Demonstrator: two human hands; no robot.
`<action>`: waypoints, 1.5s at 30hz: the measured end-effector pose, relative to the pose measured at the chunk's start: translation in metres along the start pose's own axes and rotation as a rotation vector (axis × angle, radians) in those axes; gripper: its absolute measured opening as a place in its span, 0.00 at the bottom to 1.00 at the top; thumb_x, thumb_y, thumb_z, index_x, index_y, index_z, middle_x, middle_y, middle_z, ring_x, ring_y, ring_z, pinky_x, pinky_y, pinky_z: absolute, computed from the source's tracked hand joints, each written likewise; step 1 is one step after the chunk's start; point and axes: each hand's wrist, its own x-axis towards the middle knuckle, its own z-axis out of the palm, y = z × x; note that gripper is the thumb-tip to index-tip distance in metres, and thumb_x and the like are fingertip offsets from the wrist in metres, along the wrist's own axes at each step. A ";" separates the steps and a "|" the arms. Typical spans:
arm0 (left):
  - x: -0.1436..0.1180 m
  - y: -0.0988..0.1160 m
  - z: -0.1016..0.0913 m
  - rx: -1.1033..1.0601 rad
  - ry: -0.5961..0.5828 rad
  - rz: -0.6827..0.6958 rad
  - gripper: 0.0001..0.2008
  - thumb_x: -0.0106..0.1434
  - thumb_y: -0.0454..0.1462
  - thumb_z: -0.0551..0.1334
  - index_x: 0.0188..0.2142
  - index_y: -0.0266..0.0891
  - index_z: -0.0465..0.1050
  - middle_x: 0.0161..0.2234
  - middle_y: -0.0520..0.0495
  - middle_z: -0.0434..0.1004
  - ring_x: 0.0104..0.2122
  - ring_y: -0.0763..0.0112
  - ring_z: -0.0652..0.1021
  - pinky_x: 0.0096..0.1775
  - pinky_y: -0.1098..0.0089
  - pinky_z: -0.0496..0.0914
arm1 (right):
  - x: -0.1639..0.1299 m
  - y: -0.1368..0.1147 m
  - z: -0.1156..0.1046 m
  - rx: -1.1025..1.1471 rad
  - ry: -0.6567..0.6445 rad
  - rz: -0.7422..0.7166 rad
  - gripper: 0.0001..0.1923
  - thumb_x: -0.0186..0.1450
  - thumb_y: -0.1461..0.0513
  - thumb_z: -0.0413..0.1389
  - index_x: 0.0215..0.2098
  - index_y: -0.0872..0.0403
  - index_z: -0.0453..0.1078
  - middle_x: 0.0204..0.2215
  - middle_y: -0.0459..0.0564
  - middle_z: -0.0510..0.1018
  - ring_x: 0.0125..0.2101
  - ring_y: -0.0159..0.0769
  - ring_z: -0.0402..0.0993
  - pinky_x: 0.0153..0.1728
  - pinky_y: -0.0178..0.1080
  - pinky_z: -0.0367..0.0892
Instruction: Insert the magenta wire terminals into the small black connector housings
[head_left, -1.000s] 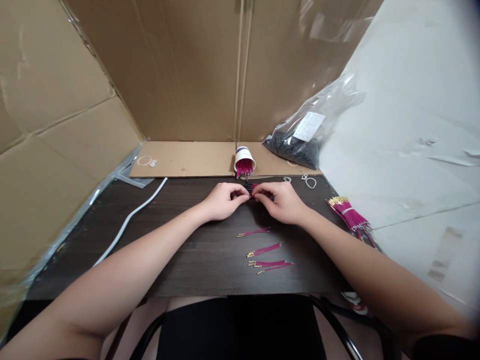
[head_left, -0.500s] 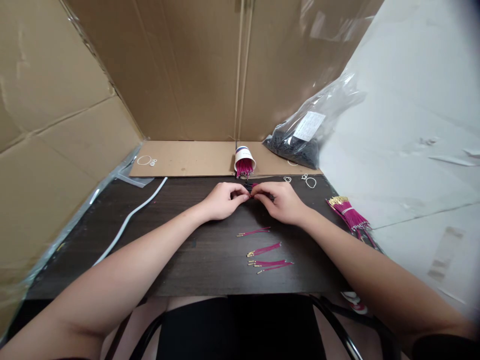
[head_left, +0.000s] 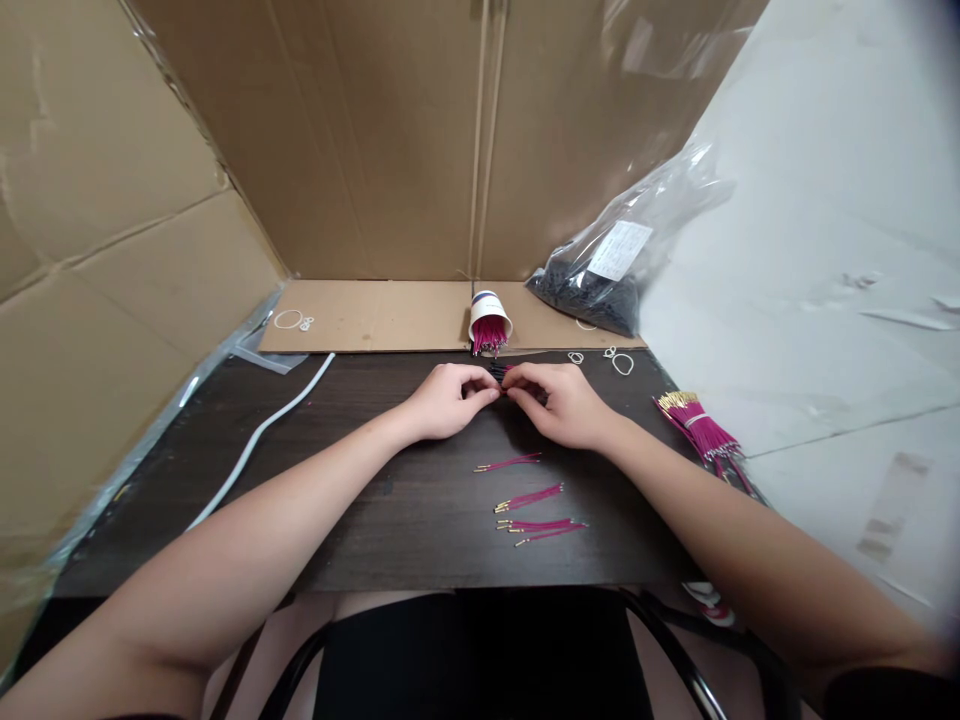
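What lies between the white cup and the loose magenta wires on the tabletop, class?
In the head view: partly hidden black-and-magenta pieces, then the tips of the left hand and right hand, with dark tabletop nearer the loose magenta wires.

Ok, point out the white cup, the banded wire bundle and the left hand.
White cup [head_left: 489,301]: head view, on its outer wall.
Banded wire bundle [head_left: 706,434]: head view, on its magenta strands.
Left hand [head_left: 448,403]: head view, near the thumb's base.
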 end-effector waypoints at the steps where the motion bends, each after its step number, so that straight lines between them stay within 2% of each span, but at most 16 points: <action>1: 0.000 0.000 0.000 0.002 0.001 -0.001 0.13 0.71 0.44 0.67 0.43 0.37 0.86 0.33 0.48 0.83 0.31 0.70 0.73 0.36 0.67 0.67 | 0.000 0.001 -0.001 -0.004 0.001 0.004 0.05 0.77 0.67 0.57 0.47 0.57 0.76 0.38 0.46 0.80 0.34 0.31 0.75 0.38 0.35 0.68; 12: -0.001 0.003 0.001 -0.001 0.018 -0.011 0.12 0.70 0.44 0.68 0.42 0.37 0.85 0.33 0.47 0.82 0.30 0.70 0.73 0.36 0.67 0.67 | 0.001 0.005 -0.004 -0.088 -0.005 -0.013 0.05 0.76 0.65 0.58 0.43 0.57 0.77 0.36 0.48 0.78 0.33 0.33 0.72 0.37 0.37 0.65; 18: 0.001 -0.001 -0.001 -0.113 0.099 -0.014 0.14 0.68 0.42 0.67 0.48 0.34 0.80 0.40 0.44 0.82 0.33 0.71 0.73 0.38 0.67 0.69 | 0.002 0.013 -0.011 -0.128 0.067 0.001 0.05 0.76 0.64 0.59 0.42 0.56 0.77 0.39 0.51 0.79 0.38 0.37 0.74 0.43 0.41 0.67; 26: 0.000 0.000 0.001 -0.090 0.099 -0.047 0.15 0.69 0.44 0.68 0.46 0.34 0.81 0.33 0.47 0.78 0.30 0.72 0.70 0.34 0.69 0.65 | 0.003 0.014 -0.012 -0.080 0.063 0.054 0.08 0.78 0.61 0.59 0.42 0.56 0.78 0.40 0.53 0.80 0.39 0.39 0.75 0.43 0.42 0.69; 33: 0.000 -0.001 0.002 -0.073 0.080 -0.050 0.16 0.70 0.46 0.68 0.45 0.35 0.82 0.33 0.47 0.78 0.30 0.72 0.70 0.34 0.69 0.65 | 0.004 0.009 -0.012 -0.062 0.052 0.034 0.09 0.78 0.61 0.58 0.42 0.56 0.78 0.40 0.53 0.80 0.38 0.38 0.75 0.42 0.41 0.69; 35: 0.000 0.000 0.001 -0.083 0.089 -0.049 0.15 0.68 0.44 0.69 0.47 0.34 0.81 0.35 0.46 0.80 0.30 0.73 0.71 0.34 0.69 0.66 | 0.004 0.012 -0.013 -0.071 0.067 0.033 0.08 0.78 0.61 0.59 0.42 0.57 0.78 0.40 0.52 0.79 0.38 0.38 0.75 0.42 0.41 0.68; 39: 0.000 -0.001 0.000 -0.090 0.137 -0.025 0.17 0.63 0.35 0.69 0.51 0.34 0.76 0.43 0.43 0.81 0.30 0.76 0.73 0.35 0.70 0.68 | 0.003 0.024 -0.015 -0.128 0.115 0.045 0.08 0.77 0.61 0.60 0.41 0.56 0.79 0.39 0.52 0.79 0.39 0.39 0.74 0.43 0.43 0.67; 45: 0.001 -0.006 0.001 -0.060 0.127 -0.014 0.14 0.62 0.32 0.68 0.48 0.35 0.75 0.44 0.43 0.81 0.30 0.76 0.73 0.34 0.70 0.69 | 0.002 0.037 -0.014 -0.169 0.104 0.063 0.07 0.77 0.61 0.62 0.43 0.54 0.82 0.42 0.54 0.79 0.44 0.43 0.75 0.49 0.46 0.68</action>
